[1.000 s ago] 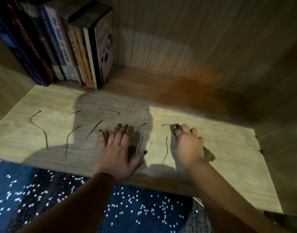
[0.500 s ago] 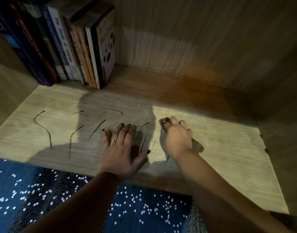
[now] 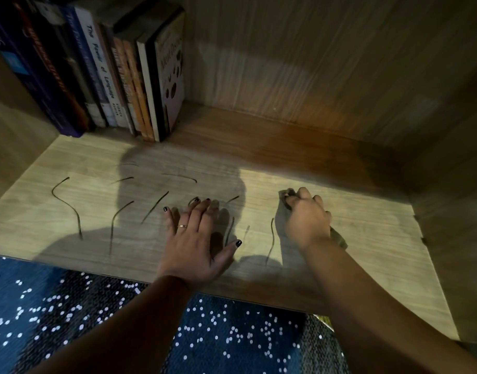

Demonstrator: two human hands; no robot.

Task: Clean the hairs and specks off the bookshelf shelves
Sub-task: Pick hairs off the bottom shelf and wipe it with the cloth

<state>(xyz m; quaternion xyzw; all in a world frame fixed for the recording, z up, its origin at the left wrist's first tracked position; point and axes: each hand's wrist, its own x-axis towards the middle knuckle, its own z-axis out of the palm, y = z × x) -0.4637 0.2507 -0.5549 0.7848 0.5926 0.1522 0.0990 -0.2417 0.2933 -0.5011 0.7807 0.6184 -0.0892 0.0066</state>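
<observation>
Several dark hairs [image 3: 67, 203] lie scattered across the light wooden shelf [image 3: 367, 238], mostly on its left half. My left hand [image 3: 196, 238] rests flat on the shelf near the middle, fingers spread. My right hand [image 3: 304, 217] grips a dark cloth [image 3: 286, 195] and presses it onto the shelf; one end of the cloth sticks out by my wrist. A curved hair [image 3: 271, 238] lies just left of my right hand, and another hair [image 3: 229, 230] lies beside my left thumb.
A row of upright books [image 3: 118, 71] stands at the back left of the shelf. The wooden back panel [image 3: 313, 63] and right side wall [image 3: 461, 184] enclose the compartment. Below the front edge is a dark blue speckled carpet [image 3: 96, 319].
My right hand slid the cloth left and back, then returned to the right. A short hair by the cloth's tip is gone. My left hand stayed put.
</observation>
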